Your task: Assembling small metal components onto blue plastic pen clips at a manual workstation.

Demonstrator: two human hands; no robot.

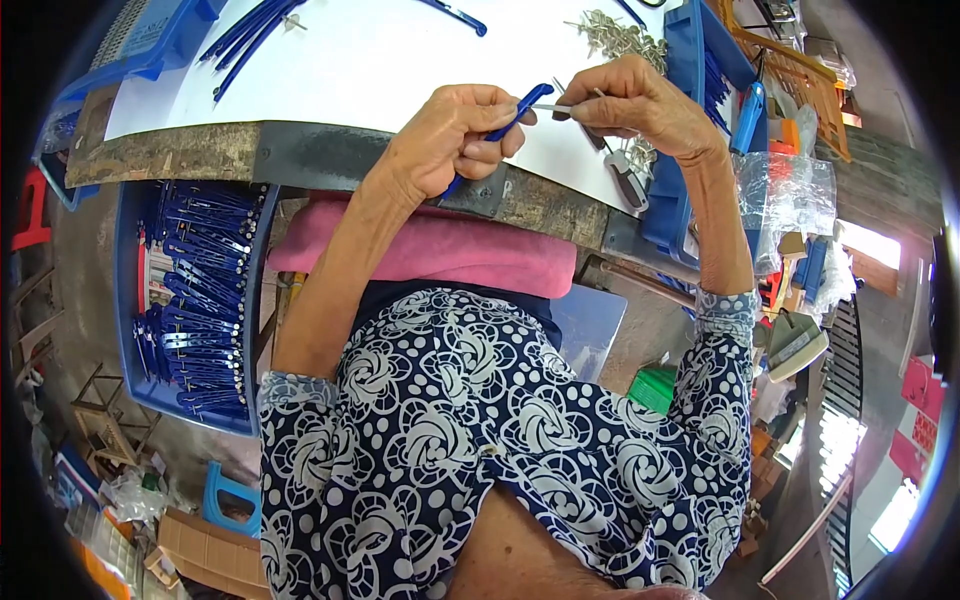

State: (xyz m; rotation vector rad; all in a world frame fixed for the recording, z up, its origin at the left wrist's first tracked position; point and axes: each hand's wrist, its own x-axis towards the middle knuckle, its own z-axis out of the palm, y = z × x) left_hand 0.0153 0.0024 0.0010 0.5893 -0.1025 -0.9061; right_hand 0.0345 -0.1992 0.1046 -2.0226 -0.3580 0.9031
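Observation:
My left hand (465, 140) is closed round a long, slim blue plastic piece (520, 108), tilted with its upper end toward my right hand. My right hand (635, 108) is pinched on a thin metal piece (548, 107), whose pale tip meets the blue piece near its upper end. Both hands are above the white work surface at the table's near edge. Below my right hand is a tool with a grey and white handle (627, 180); I cannot tell whether the fingers also hold it. Small metal parts (615, 38) lie heaped beyond that hand.
More slim blue pieces (250, 40) lie at the table's far left. A blue bin (680, 75) stands at the right, a blue basket (165, 50) at the left. Below the table edge, a blue crate (125, 300) holds many blue pieces. A pink cloth (430, 245) covers my lap.

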